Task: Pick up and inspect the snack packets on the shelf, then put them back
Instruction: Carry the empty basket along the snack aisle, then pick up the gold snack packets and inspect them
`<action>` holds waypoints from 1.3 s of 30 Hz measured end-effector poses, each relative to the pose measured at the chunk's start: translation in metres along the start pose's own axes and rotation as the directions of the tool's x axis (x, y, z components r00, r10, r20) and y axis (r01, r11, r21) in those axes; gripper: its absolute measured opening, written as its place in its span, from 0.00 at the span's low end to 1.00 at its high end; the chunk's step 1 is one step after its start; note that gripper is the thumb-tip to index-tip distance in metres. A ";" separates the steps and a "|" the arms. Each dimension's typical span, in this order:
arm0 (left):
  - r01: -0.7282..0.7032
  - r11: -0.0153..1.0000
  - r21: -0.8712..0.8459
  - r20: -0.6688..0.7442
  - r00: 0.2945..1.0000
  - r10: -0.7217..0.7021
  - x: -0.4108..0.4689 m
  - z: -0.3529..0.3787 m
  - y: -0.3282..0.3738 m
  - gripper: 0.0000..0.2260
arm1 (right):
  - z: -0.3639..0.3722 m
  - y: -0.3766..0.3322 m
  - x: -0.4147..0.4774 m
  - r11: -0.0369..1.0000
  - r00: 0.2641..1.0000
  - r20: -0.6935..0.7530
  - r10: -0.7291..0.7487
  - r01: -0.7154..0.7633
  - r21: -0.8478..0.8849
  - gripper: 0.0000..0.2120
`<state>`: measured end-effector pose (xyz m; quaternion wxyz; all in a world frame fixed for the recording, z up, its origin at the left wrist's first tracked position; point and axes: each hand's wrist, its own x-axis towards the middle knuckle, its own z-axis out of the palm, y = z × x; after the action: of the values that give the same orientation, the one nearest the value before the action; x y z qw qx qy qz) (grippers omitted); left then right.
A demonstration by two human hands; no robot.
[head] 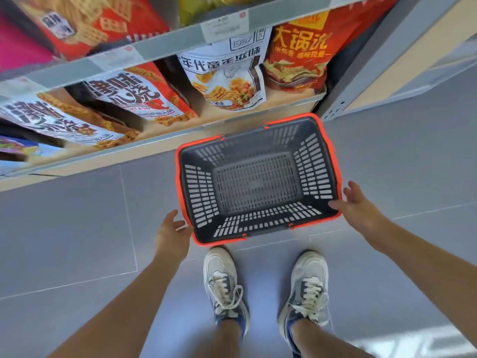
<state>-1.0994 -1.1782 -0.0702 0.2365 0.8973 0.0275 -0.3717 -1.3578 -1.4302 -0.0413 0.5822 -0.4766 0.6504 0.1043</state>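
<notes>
Both hands spread, fingers relaxed

Grey slotted basket with orange rim, standing on grey tiled floor; 2 white-and-blue laced sneakers just behind it.

- Light: bright, even, diffuse; faint soft shadows under my shoes on the grey floor.
- Glare: pale sheen on the floor, lower right.
- Blur: top-shelf packets smeared.
- Distortion: wide-angle; shelf rail bows toward the edges.
</notes>
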 end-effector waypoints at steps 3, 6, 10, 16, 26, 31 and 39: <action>0.004 1.000 -0.021 -0.050 0.999 -0.005 -0.037 -0.019 0.023 0.19 | -0.008 -0.021 -0.040 0.998 0.992 -0.119 -0.035 0.028 -0.064 0.32; -0.121 0.992 0.023 -0.033 0.992 0.121 -0.102 -0.052 0.059 0.13 | -0.029 -0.055 -0.112 0.994 0.992 -0.114 -0.054 0.064 0.083 0.19; -0.459 0.861 0.221 -0.056 0.875 0.481 -0.215 -0.119 0.112 0.13 | -0.067 -0.099 -0.232 0.968 0.965 -0.078 -0.250 0.252 0.018 0.12; -0.716 0.678 0.169 -0.053 0.680 0.731 -0.384 -0.226 0.204 0.10 | -0.129 -0.161 -0.396 0.811 0.821 -0.007 -0.571 0.563 -0.159 0.18; -0.958 0.235 0.167 -0.279 0.183 0.943 -0.560 -0.378 0.357 0.10 | -0.209 -0.308 -0.633 0.263 0.250 -0.324 -0.912 0.965 0.004 0.16; -0.926 -0.059 0.373 -0.292 -0.178 0.940 -0.607 -0.452 0.432 0.13 | -0.240 -0.382 -0.705 0.005 -0.026 -0.403 -0.915 0.997 -0.076 0.11; -0.792 -0.286 0.539 -0.217 -0.459 0.861 -0.635 -0.516 0.547 0.13 | -0.281 -0.475 -0.767 -0.090 -0.280 -0.421 -0.863 0.904 -0.418 0.19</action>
<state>-1.0974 -1.3532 0.8984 0.3594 0.6109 -0.6541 0.2643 -1.2918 -1.4910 0.8992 0.2398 -0.7780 0.2224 -0.5364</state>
